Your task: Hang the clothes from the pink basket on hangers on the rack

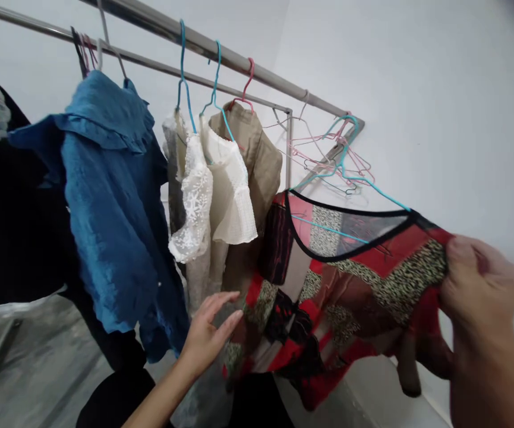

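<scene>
A red patchwork blouse point(328, 297) with a black-trimmed sheer neckline hangs tilted out to the right from a blue wire hanger point(348, 178). My right hand point(479, 291) is shut on the blouse's right shoulder edge, pulling the cloth out sideways. My left hand point(207, 336) is open with its fingers apart, right beside the blouse's lower left side. I cannot tell whether those fingers touch the cloth. Part of the blouse's lining or back shows below my right hand.
A blue shirt point(114, 202), a white lace top point(207, 190) and a tan shirt point(248, 160) hang on a metal rail point(150, 62). A tangle of bare wire hangers point(332, 154) sits at the rail's corner against a white wall point(453, 89).
</scene>
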A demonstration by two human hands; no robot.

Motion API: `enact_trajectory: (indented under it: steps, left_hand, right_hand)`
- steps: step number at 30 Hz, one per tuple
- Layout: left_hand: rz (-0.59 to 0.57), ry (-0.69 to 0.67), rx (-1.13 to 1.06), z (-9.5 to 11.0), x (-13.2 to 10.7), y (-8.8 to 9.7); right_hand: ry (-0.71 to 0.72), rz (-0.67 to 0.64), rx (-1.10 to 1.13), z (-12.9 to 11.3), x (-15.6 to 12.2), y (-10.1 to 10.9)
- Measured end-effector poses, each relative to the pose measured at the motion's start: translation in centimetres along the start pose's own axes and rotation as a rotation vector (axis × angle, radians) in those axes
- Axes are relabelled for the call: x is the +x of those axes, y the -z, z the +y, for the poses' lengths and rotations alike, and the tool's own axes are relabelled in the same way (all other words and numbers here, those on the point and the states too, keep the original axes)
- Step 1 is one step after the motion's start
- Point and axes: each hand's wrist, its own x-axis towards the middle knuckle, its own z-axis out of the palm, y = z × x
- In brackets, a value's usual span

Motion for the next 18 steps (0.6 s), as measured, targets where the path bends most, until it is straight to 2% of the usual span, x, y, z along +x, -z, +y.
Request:
enact_trajectory:
  steps: [4, 7, 10, 15, 18]
  left_hand:
    - [0.038, 0.007, 0.007, -0.2, -0.8, 0.8]
    - [0.062, 0.023, 0.009, -0.6, -1.5, 1.5]
    - [0.067, 0.022, 0.014, -1.0, -2.1, 1.9]
    - [0.071, 0.027, 0.011, -1.6, -2.4, 2.1]
    - [0.065, 0.03, 0.004, -1.7, -2.3, 2.0]
  right_hand:
    - [0.278, 0.026, 0.02, -4.3, 2.7, -5.3]
    - [0.394, -0.097, 0.011, -6.9, 4.5, -8.8]
    - [0.43, -0.173, 0.041, -8.4, 5.8, -12.0]
    - [0.439, 0.011, 0.129, -9.7, 8.8, -17.6]
    - [0.433, 0.039, 0.131, -10.3, 11.3, -21.3]
